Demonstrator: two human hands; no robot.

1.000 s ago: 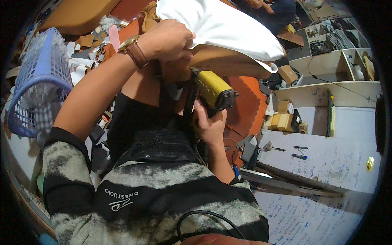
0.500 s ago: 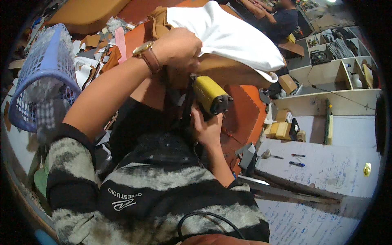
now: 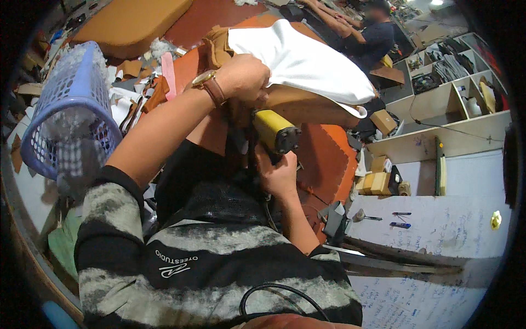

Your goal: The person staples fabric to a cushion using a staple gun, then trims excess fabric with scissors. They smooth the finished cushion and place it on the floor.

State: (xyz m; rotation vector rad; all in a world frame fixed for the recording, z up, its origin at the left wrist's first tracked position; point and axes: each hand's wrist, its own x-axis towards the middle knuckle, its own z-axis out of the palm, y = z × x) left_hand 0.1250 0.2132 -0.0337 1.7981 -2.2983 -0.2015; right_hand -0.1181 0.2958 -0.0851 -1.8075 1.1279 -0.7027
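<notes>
My right hand [image 3: 280, 174] is wrapped round the dark handle of a yellow and black staple gun [image 3: 272, 129]; its nose is hidden under my left hand. Wearing a watch with a brown strap, my left hand [image 3: 245, 77] is closed on the edge of a brown leather-like cover [image 3: 315, 104], its fingertips partly out of sight. The cover lies over a padded piece in front of me. White cloth [image 3: 298, 57] is draped on top of that piece, just beyond my left hand.
A blue perforated basket [image 3: 74, 101] with grey fluff lies tipped at the left, beside scattered scraps. An orange-brown padded panel [image 3: 131, 24] is at the far left. Dividered white shelving [image 3: 438, 131] stands right, above a written-on white board [image 3: 416, 219]. Another person [image 3: 378, 35] works far right.
The view has shifted a little, so the scene sits slightly lower. Both hands keep their holds, and the staple gun stays close beneath my left hand.
</notes>
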